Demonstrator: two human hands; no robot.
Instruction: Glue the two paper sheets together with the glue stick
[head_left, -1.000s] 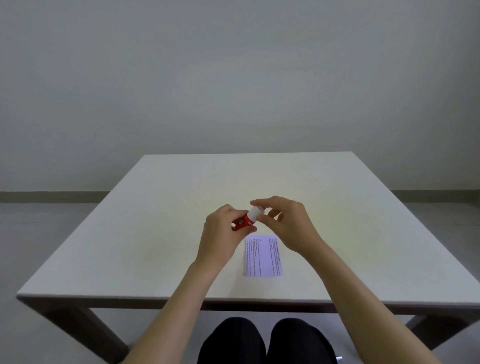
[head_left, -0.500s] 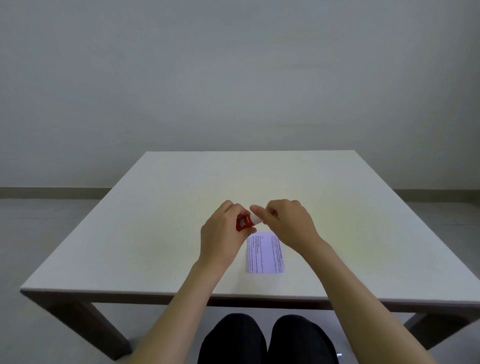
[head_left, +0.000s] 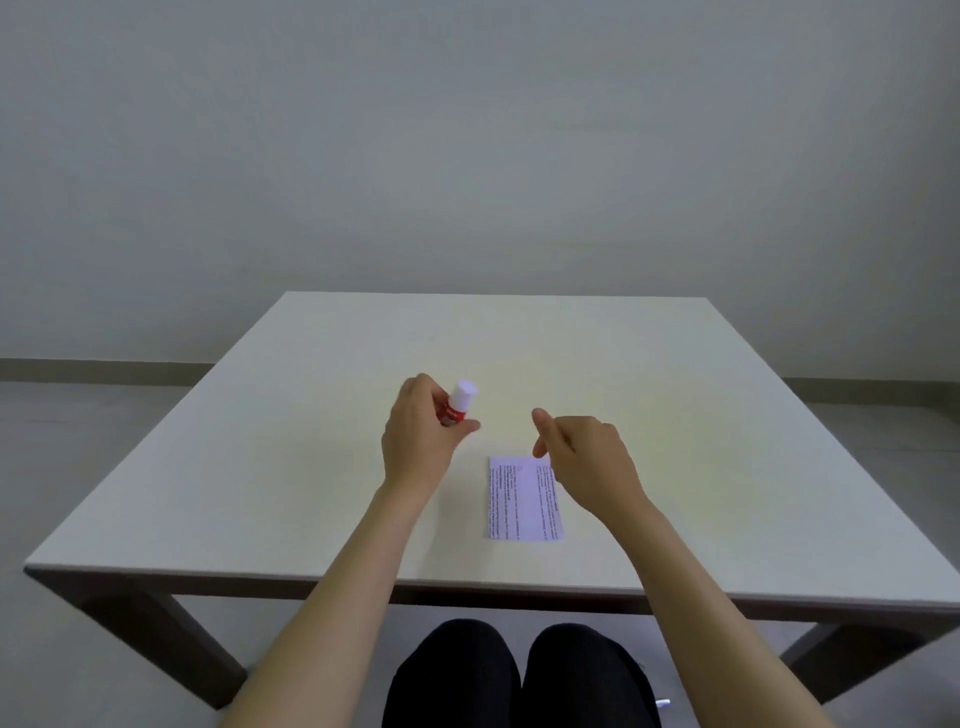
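glue stick (head_left: 458, 402), a small red cylinder with a white cap, sits tilted in the left hand (head_left: 422, 435), which grips it above the smooth pale surface (head_left: 260, 467). right hand (head_left: 589, 462) hovers loosely curled, holding nothing, over the flat rectangular printed paper (head_left: 519, 501).

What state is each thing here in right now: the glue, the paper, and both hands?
Glue stick: white cap on, upright, held above the table.
Paper: flat on the table, printed side up; only one piece distinguishable.
Left hand: closed around the glue stick.
Right hand: empty, fingers loosely curled, above the paper's far corner.
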